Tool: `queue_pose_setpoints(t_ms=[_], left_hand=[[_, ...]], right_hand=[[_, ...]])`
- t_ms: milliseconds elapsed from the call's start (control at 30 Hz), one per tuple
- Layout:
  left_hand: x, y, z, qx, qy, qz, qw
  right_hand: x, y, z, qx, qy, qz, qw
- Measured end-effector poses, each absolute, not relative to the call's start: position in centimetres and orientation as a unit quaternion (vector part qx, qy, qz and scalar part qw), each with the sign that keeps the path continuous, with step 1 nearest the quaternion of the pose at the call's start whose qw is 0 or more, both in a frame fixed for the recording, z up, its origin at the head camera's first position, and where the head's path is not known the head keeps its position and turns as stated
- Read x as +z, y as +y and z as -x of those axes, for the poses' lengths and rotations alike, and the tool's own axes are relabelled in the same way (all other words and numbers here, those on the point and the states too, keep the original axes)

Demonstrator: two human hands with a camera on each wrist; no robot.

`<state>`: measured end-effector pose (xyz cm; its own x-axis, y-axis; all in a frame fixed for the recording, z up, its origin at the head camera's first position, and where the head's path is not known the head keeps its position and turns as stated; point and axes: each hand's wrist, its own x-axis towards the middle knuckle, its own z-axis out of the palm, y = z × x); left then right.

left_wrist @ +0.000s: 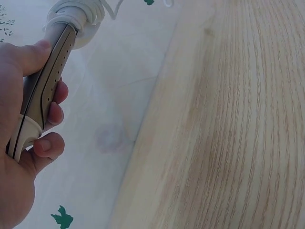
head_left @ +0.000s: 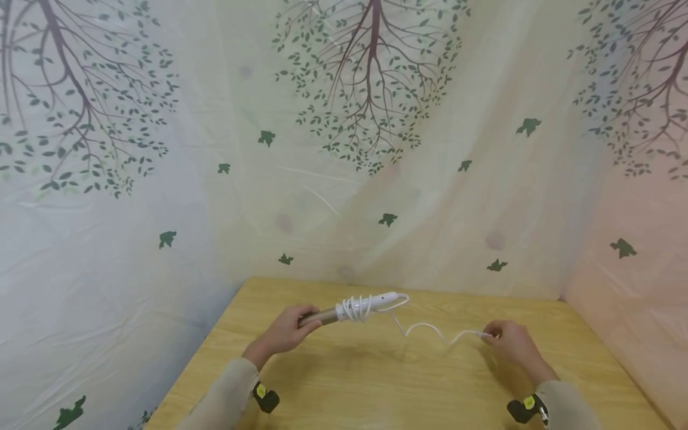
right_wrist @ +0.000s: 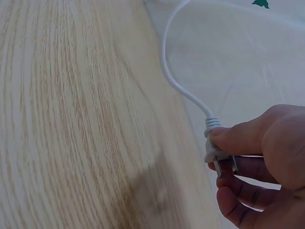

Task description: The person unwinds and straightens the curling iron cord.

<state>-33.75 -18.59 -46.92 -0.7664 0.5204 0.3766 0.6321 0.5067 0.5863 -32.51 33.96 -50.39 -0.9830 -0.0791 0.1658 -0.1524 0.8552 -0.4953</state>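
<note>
My left hand (head_left: pixel 283 332) grips the gold-brown barrel of a curling iron (left_wrist: pixel 56 71), fingers and thumb wrapped round it near its white tip. The iron's white handle points up and to the right, above the table. Several turns of white power cord (head_left: pixel 427 325) are wound round the handle. From there a loose, wavy length runs to my right hand (head_left: pixel 513 343). Between thumb and fingers that hand pinches the white plug (right_wrist: pixel 212 150), with its two metal prongs pointing down in the right wrist view.
A wood-grain table (head_left: pixel 365 382) lies beneath both hands. Behind it and on both sides hangs a pale sheet (head_left: pixel 333 197) printed with trees and green leaves. Dark devices (head_left: pixel 266 399) with yellow marks are worn on both wrists.
</note>
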Motion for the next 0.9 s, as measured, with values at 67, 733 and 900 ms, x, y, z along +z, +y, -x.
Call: queue_pose_setpoints(t_ms=[67,733,900], left_hand=[[-46.9,-18.7,33.8,-0.367,-0.864,0.334,0.08],[-46.7,-18.4,33.6,-0.373,-0.857,0.345,0.086],[-46.4,-18.3,33.5,-0.377,-0.856,0.342,0.092]], right_hand=[[-50.4,33.9,32.4,0.268,-0.96,-0.057,0.053],[-50.0,33.8,32.4,0.261,-0.963,-0.063,0.037],[-49.9,32.3,32.3,0.282,-0.953,-0.079,0.082]])
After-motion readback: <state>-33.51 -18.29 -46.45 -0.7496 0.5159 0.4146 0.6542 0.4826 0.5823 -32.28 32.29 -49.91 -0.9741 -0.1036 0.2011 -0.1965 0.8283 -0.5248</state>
